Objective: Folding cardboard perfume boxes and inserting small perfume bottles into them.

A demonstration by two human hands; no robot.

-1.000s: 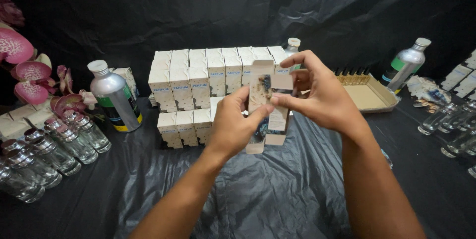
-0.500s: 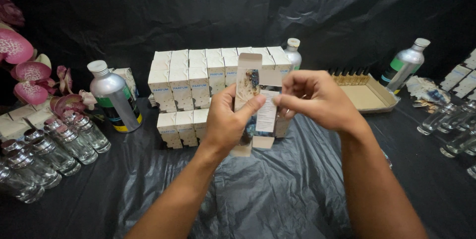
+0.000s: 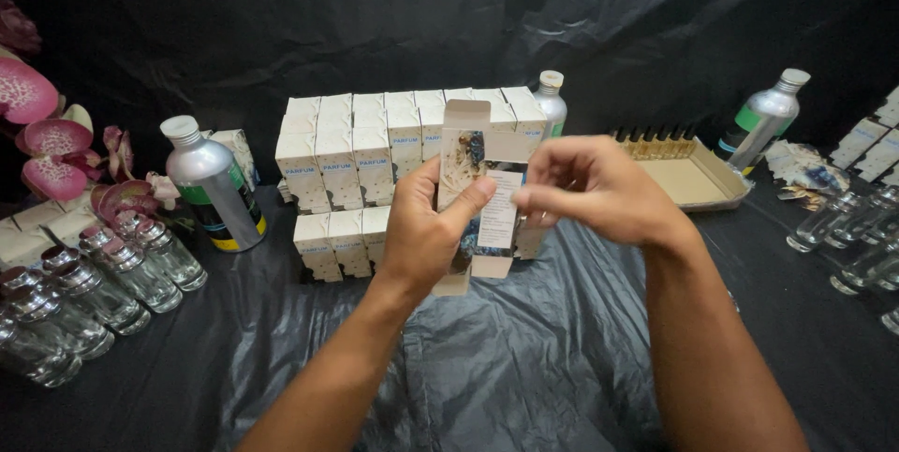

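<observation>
- Carton (image 3: 487,218): tall, narrow, pale, top and bottom flaps open; held upright above the black-sheeted worktop (image 3: 524,368), in front of the stacked white boxes (image 3: 375,162), which it partly hides.
- Left hand (image 3: 426,232): fingers closed on the carton's left side, thumb across its front; lower left edge hidden.
- Right hand (image 3: 599,194): fingers pinched at the carton's right edge; contact point hard to make out.

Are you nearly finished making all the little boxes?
Partly. A stack of folded white boxes already stands on the black sheet. The left hand and right hand hold one carton with its end flaps open. Empty glass bottles wait at the left, and flat cartons at the right.
</observation>
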